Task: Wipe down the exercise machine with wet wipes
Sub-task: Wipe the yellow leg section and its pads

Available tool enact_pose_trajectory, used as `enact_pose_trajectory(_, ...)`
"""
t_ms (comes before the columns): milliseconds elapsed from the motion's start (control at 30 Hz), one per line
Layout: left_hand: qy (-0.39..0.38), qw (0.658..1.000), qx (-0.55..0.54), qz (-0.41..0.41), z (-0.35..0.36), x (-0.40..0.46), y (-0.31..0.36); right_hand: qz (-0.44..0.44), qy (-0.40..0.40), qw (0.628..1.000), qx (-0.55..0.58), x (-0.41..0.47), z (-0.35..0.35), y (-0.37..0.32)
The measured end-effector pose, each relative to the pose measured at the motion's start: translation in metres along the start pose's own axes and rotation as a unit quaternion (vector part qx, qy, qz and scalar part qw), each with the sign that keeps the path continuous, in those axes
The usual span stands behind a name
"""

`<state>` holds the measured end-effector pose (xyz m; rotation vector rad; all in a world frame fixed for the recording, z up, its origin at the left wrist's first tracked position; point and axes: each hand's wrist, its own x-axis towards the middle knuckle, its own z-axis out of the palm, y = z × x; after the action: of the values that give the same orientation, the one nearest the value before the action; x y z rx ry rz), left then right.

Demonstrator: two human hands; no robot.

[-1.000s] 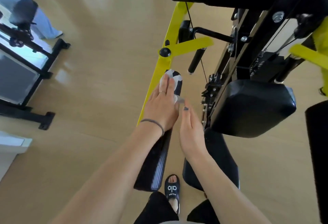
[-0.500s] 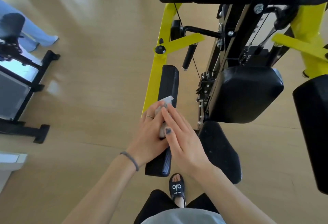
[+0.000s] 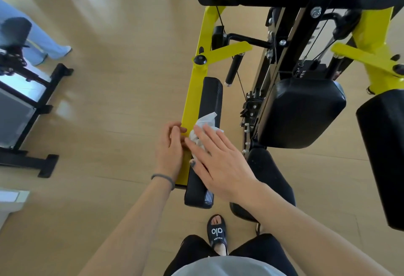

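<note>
Right hand (image 3: 220, 162) is flat, fingers straight, pressing the crumpled wet wipe (image 3: 204, 128) onto the long black arm pad (image 3: 207, 109). Left hand (image 3: 169, 146) sits beside it by the yellow frame (image 3: 193, 100), loosely curled, holding nothing.

R hand (image 3: 220, 162) flat, fingers straight, palm down; L hand (image 3: 169, 144) beside, fingers loosely curled.

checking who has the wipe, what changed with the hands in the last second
The left hand let go of the wipe and slid back off the long pad toward the yellow bar. The right hand came over and now presses the wipe flat on the pad. The machine stayed put.
</note>
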<state>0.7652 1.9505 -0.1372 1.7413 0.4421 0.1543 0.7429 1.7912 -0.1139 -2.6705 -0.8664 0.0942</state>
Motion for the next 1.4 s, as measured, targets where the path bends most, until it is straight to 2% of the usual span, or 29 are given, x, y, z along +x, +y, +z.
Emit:
enact_pose_trajectory(167,0.027,0.986,0.148,0.066,0.013,-0.004,-0.01,0.066,0.026,0.995,0.076,0.014,0.012,0.004)
enact_pose_trajectory(233,0.036,0.982,0.169,0.072,0.012,-0.006,-0.012,0.075,0.022,0.995,0.059,0.004,0.022,-0.006)
enact_pose_trajectory(300,0.036,0.98,0.177,0.083,0.011,-0.005,-0.015,0.035,-0.005,0.999,0.036,-0.027,0.03,-0.024)
enact_pose_trajectory(400,0.041,0.975,0.186,0.115,0.013,-0.005,-0.017,-0.023,-0.021,0.995,0.096,-0.075,0.031,-0.046)
enact_pose_trajectory(533,0.039,0.976,0.185,0.113,0.011,-0.004,-0.017,-0.042,0.022,0.996,0.071,-0.073,0.031,-0.041)
enact_pose_trajectory(700,0.035,0.991,0.114,0.065,0.007,-0.008,-0.014,0.072,0.065,0.992,0.086,-0.029,0.039,-0.034)
enact_pose_trajectory(767,0.036,0.993,0.095,0.056,0.005,-0.009,-0.014,0.088,0.081,0.989,0.084,-0.039,0.043,-0.048)
enact_pose_trajectory(867,0.038,0.991,0.109,0.072,0.006,-0.008,-0.015,0.049,0.073,0.992,0.092,-0.074,0.046,-0.069)
enact_pose_trajectory(967,0.034,0.983,0.158,0.091,0.01,-0.009,-0.014,0.03,0.065,0.994,0.081,-0.071,0.046,-0.058)
enact_pose_trajectory(1167,0.044,0.986,0.146,0.069,0.01,-0.008,-0.01,0.119,0.094,0.982,0.11,0.002,0.044,-0.024)
enact_pose_trajectory(1400,0.038,0.995,0.09,0.031,0.013,-0.01,-0.003,0.143,0.099,0.976,0.13,0.029,0.041,0.001)
